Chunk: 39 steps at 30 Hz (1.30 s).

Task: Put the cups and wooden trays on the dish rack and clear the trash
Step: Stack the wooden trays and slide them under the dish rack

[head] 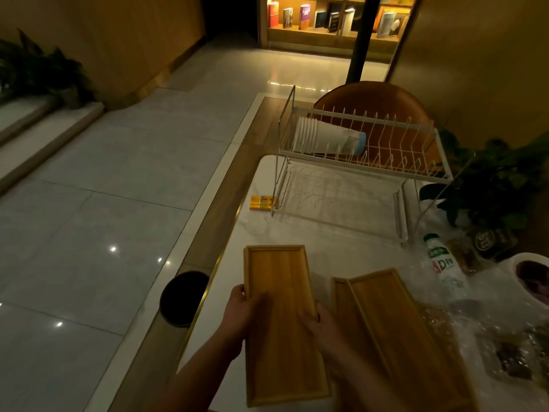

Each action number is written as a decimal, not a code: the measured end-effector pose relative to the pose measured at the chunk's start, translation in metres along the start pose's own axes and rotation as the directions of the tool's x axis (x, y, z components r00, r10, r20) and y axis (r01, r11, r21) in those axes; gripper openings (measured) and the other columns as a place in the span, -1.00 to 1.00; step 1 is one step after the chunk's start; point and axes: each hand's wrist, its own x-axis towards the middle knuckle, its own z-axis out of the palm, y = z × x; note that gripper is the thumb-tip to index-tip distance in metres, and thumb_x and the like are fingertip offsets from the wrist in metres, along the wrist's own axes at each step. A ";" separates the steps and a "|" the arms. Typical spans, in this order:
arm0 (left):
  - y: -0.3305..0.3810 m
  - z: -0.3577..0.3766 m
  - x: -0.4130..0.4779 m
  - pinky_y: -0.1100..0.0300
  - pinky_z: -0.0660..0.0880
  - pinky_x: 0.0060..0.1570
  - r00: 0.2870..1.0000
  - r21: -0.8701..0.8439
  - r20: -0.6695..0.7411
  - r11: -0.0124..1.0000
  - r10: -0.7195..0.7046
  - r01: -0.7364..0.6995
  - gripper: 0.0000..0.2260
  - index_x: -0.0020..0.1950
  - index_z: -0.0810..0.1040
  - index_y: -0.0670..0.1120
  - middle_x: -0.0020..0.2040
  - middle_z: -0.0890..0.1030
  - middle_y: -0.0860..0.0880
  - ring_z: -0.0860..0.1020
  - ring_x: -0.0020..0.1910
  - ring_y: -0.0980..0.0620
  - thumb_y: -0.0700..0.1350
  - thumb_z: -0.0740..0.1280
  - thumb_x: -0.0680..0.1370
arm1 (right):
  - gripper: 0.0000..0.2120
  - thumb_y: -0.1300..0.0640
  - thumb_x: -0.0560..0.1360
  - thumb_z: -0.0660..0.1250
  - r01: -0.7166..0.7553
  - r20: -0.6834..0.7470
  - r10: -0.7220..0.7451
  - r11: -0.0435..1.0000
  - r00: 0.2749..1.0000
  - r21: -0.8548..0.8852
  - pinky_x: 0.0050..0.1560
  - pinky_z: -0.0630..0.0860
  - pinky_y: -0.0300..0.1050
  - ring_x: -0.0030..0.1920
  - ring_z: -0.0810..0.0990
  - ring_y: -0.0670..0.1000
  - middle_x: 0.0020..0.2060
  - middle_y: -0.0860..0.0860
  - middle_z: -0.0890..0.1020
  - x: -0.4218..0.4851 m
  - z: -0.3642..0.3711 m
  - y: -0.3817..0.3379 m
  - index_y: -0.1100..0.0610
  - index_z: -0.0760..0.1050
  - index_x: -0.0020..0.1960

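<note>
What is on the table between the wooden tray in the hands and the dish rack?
Nothing: in the head view, only bare white table lies between the held wooden tray and the dish rack. A small yellow pack sits off to the rack's left.

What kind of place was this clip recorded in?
Probably a book café or reading lounge, not a home kitchen: a lit bookshelf with covers facing out, polished floor tiles, and a marble-look table with a dish rack and stacked paper cups.
</note>
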 end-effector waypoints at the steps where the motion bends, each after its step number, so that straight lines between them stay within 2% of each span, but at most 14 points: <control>1: -0.003 0.001 0.005 -0.12 0.57 0.15 1.000 0.026 -0.021 1.000 0.008 -0.007 -0.46 0.46 0.30 -0.07 0.31 0.50 -0.12 0.56 0.19 -0.16 0.08 0.37 0.56 | -0.62 -0.02 0.55 0.32 -0.028 0.005 0.028 0.998 1.000 -0.048 0.07 0.63 0.01 0.05 0.66 -0.04 0.10 0.02 0.64 0.003 0.002 0.003 0.12 0.43 0.30; 2: -0.006 0.002 0.010 -0.15 0.54 0.19 0.999 0.056 -0.035 0.998 0.013 -0.011 -0.50 0.46 0.32 -0.09 0.31 0.51 -0.13 0.55 0.21 -0.17 0.06 0.34 0.59 | -0.51 -0.06 0.55 0.31 -0.059 -0.007 0.058 0.991 0.998 -0.124 0.20 0.55 0.12 0.19 0.60 0.06 0.23 0.05 0.58 0.006 0.004 0.005 0.12 0.36 0.40; 4: -0.013 0.004 0.021 -0.20 0.51 0.24 0.999 0.118 -0.036 0.993 0.019 -0.015 -0.57 0.45 0.34 -0.12 0.30 0.54 -0.16 0.55 0.21 -0.18 0.00 0.28 0.63 | -0.49 -0.10 0.56 0.27 -0.103 -0.075 0.086 0.957 0.994 -0.270 0.26 0.48 0.10 0.30 0.50 0.13 0.32 0.07 0.50 0.013 0.010 0.010 0.07 0.31 0.45; 6: -0.018 0.005 0.036 -0.14 0.55 0.18 0.999 0.188 -0.034 0.982 0.033 -0.026 -0.63 0.42 0.39 -0.16 0.22 0.58 -0.16 0.58 0.14 -0.16 -0.06 0.25 0.64 | -0.66 -0.04 0.59 0.23 -0.101 -0.131 0.059 0.933 0.990 -0.344 0.11 0.51 0.00 0.20 0.54 0.12 0.22 0.08 0.54 0.022 0.015 0.013 0.02 0.39 0.34; 8: -0.018 0.007 0.051 -0.04 0.62 0.00 0.997 0.257 -0.051 0.966 0.058 -0.043 -0.71 0.34 0.47 -0.22 0.10 0.62 -0.18 0.63 -0.02 -0.14 -0.19 0.22 0.64 | -0.68 0.04 0.61 0.21 -0.113 -0.180 0.049 0.926 0.982 -0.361 -0.04 0.43 -0.12 0.16 0.54 0.11 0.22 0.09 0.55 0.034 0.020 0.016 0.08 0.41 0.34; 9: -0.018 0.008 0.060 -0.06 0.63 -0.03 0.996 0.295 -0.065 0.954 0.068 -0.046 -0.72 0.31 0.49 -0.25 0.07 0.61 -0.22 0.63 -0.06 -0.17 -0.25 0.19 0.62 | -0.67 0.06 0.62 0.20 -0.127 -0.207 0.052 0.922 0.977 -0.367 -0.06 0.41 -0.14 0.16 0.54 0.11 0.23 0.10 0.55 0.039 0.022 0.016 0.11 0.40 0.35; 13: -0.020 0.014 0.084 -0.26 0.52 0.14 0.989 0.480 -0.120 0.877 0.083 -0.015 -0.72 0.26 0.48 -0.25 0.13 0.52 -0.32 0.55 0.06 -0.32 -0.25 0.18 0.57 | -0.70 0.10 0.61 0.18 -0.210 -0.336 0.065 0.885 0.940 -0.416 0.06 0.52 -0.04 0.15 0.56 0.17 0.20 0.14 0.57 0.052 0.035 0.015 0.15 0.43 0.30; 17: -0.028 0.019 0.087 -0.15 0.42 0.25 0.964 0.593 -0.202 0.805 0.171 -0.018 -0.71 0.29 0.46 -0.23 0.16 0.47 -0.25 0.48 0.14 -0.25 -0.19 0.20 0.58 | -0.66 0.16 0.58 0.17 -0.254 -0.442 0.046 0.870 0.896 -0.423 0.19 0.47 0.01 0.23 0.51 0.21 0.25 0.17 0.51 0.057 0.049 0.018 0.19 0.41 0.33; 20: -0.031 0.022 0.088 -0.09 0.35 0.24 0.957 0.659 -0.215 0.752 0.195 -0.005 -0.69 0.33 0.43 -0.19 0.25 0.44 -0.22 0.42 0.21 -0.21 -0.15 0.19 0.60 | -0.65 0.20 0.58 0.16 -0.264 -0.500 0.045 0.888 0.865 -0.376 0.21 0.42 0.00 0.25 0.46 0.23 0.29 0.21 0.44 0.059 0.055 0.025 0.25 0.40 0.35; 24: -0.029 0.023 0.088 -0.19 0.35 0.27 0.958 0.667 -0.280 0.731 0.061 0.148 -0.65 0.40 0.42 -0.08 0.32 0.42 -0.13 0.40 0.31 -0.15 -0.06 0.20 0.62 | -0.66 0.24 0.59 0.17 -0.242 -0.576 0.043 0.931 0.816 -0.273 0.24 0.41 0.05 0.25 0.47 0.25 0.25 0.26 0.49 0.060 0.057 0.032 0.28 0.46 0.33; 28: -0.037 0.011 0.084 -0.11 0.37 0.26 0.972 0.682 -0.210 0.728 0.107 0.067 -0.67 0.34 0.48 -0.09 0.31 0.45 -0.14 0.41 0.29 -0.18 -0.07 0.24 0.60 | -0.69 0.23 0.59 0.18 -0.240 -0.610 0.051 0.943 0.790 -0.231 0.18 0.41 0.03 0.19 0.49 0.26 0.22 0.26 0.49 0.059 0.062 0.031 0.27 0.49 0.29; 32: -0.050 -0.008 0.073 0.00 0.50 0.10 0.977 0.658 -0.179 0.753 0.116 0.032 -0.73 0.21 0.57 -0.11 0.12 0.54 -0.08 0.55 0.02 -0.05 -0.04 0.30 0.57 | -0.72 0.19 0.60 0.16 -0.246 -0.618 0.057 0.943 0.784 -0.224 0.11 0.49 0.04 0.12 0.53 0.25 0.16 0.24 0.54 0.058 0.063 0.036 0.28 0.53 0.21; 35: -0.065 -0.019 0.064 -0.05 0.61 0.07 0.985 0.610 -0.113 0.792 0.127 -0.032 -0.75 0.21 0.62 -0.13 0.09 0.62 -0.16 0.63 -0.07 -0.06 -0.07 0.29 0.60 | -0.73 0.16 0.61 0.16 -0.227 -0.628 0.012 0.938 0.778 -0.263 0.06 0.47 -0.01 0.09 0.53 0.23 0.15 0.21 0.52 0.056 0.062 0.039 0.24 0.55 0.18; 39: -0.075 -0.022 0.058 -0.06 0.62 0.06 0.983 0.595 -0.083 0.799 0.164 -0.083 -0.80 0.15 0.63 -0.12 0.06 0.63 -0.14 0.64 -0.08 -0.06 -0.15 0.26 0.61 | -0.72 0.21 0.61 0.17 -0.222 -0.633 0.013 0.942 0.774 -0.253 0.11 0.43 -0.01 0.14 0.51 0.26 0.20 0.25 0.48 0.056 0.067 0.038 0.27 0.53 0.23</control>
